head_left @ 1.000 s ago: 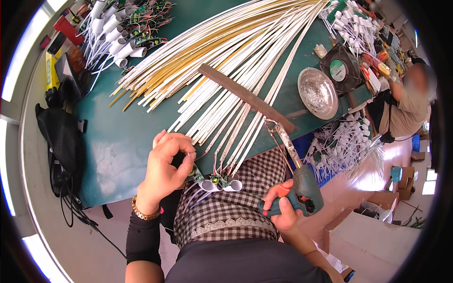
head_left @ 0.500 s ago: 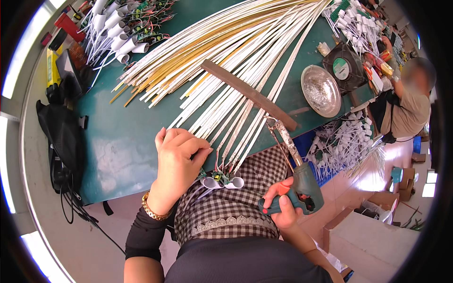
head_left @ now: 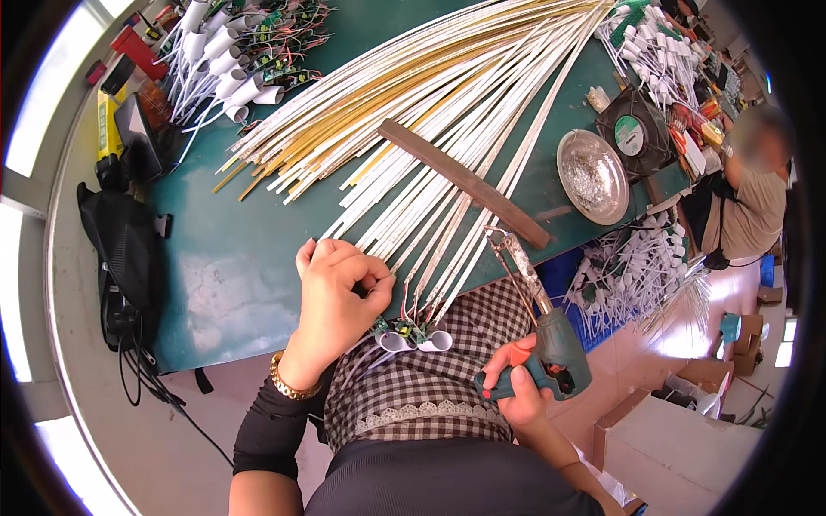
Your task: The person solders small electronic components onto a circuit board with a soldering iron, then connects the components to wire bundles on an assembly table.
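Note:
My right hand [head_left: 520, 387] is wrapped round the handle of a dark green soldering gun [head_left: 564, 348] with an orange-red trigger; its metal tip points up toward a brown bar. My left hand [head_left: 340, 288] is closed in a pinch at the near ends of long white strips [head_left: 422, 206]. Whatever lies between those fingertips is hidden. Just right of that hand, small green circuit boards [head_left: 404, 328] with thin wires hang at the table edge. White tube-shaped housings [head_left: 436, 341] sit below them, over my checked apron.
The brown bar [head_left: 465, 182] lies across the strips on the green table [head_left: 215, 292]. A metal dish [head_left: 592, 176] and a black fan [head_left: 632, 133] stand to the right. White housings [head_left: 228, 64] are piled far left. A co-worker [head_left: 748, 189] is at the right.
The whole view has shifted slightly, so everything appears a little further right and lower. Both hands keep their poses, and the soldering gun stays in my right hand.

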Motion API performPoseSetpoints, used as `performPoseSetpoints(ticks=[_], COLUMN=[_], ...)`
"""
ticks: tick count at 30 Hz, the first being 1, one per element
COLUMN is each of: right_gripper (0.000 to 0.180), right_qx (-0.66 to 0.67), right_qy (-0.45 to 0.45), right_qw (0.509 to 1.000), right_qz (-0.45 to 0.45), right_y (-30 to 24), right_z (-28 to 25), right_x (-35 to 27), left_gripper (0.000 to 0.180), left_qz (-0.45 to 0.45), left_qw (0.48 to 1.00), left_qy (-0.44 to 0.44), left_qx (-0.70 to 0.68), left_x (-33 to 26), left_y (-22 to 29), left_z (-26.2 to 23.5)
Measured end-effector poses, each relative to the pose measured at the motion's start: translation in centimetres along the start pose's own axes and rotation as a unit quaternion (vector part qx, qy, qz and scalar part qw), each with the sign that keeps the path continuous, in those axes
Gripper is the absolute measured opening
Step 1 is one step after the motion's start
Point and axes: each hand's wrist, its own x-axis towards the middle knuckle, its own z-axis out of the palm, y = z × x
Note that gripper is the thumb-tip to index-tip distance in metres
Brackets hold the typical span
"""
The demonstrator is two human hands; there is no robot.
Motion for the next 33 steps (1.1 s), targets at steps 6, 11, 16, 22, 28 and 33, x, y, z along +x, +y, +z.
performPoseSetpoints(ticks=[6,11,16,22,28,33], right_gripper=[0.038,0.04,0.038,0.041,0.035,0.026], right_qx=[0.016,0.009,-0.058,-0.09,-0.179,-0.176], right_qy=[0.005,-0.02,-0.091,-0.165,-0.136,-0.13], right_qw=[0.999,1.0,0.993,0.981,0.972,0.975], right_qz=[0.032,0.013,0.044,0.043,-0.064,-0.039], right_y=[0.2,0.9,0.4,0.0,0.2,-0.7], right_z=[0.2,-0.5,-1.4,-1.6,-1.2,-0.8], right_x=[-0.4,-0.9,-0.8,0.0,0.3,0.7], left_gripper=[0.014,0.014,0.014,0.014,0.017,0.021], left_qz=[-0.027,-0.031,-0.009,0.006,0.008,0.13], left_qw=[1.0,0.999,1.0,1.0,0.999,0.973], left_qy=[0.005,0.008,0.013,0.01,0.04,0.072], left_qx=[-0.009,-0.029,-0.014,-0.009,0.033,0.174], left_x=[0.0,-0.3,-0.3,-0.2,-0.3,0.0], left_y=[-0.2,-0.2,-0.1,-0.2,-0.1,0.9], left_z=[0.1,-0.1,0.0,-0.1,0.5,0.7])
